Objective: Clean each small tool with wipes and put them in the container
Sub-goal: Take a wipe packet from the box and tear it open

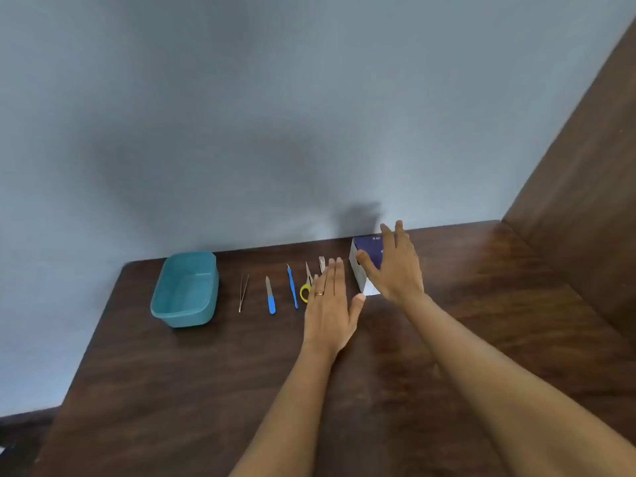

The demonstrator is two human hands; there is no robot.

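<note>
Overall: I see both hands stretched out over the right part of a dark wooden surface (206, 373); all five tools lie on it.
Container: teal tub (182, 318) at the left end of the row, well apart from both hands.
Tools, left to right: tweezers (243, 292), nail file (271, 297) with a blue handle, thin blue-handled pick (292, 285), scissors (307, 285) with yellow loops, nail clipper (322, 264). Each lies apart from its neighbour, pointing roughly toward the wall.
Wipes box (371, 246): purple top, white side, at the right end of the row, close to the wall.
Left hand (330, 304): flat, palm down, fingers straight and held together, thumb stuck out toward the box. It hides part of the scissors' loops and reaches up beside the clipper. I cannot tell whether it touches either. Ring (320, 293) on one finger.
Right hand (395, 266): over the box, fingers spread and straight, thumb at the box's left edge. Contact with the box: cannot tell.
Fingers: released on both hands, grasping nothing.
Backdrop: grey-blue wall (241, 115) behind the surface; brown wooden panel (585, 201) at the right.
</note>
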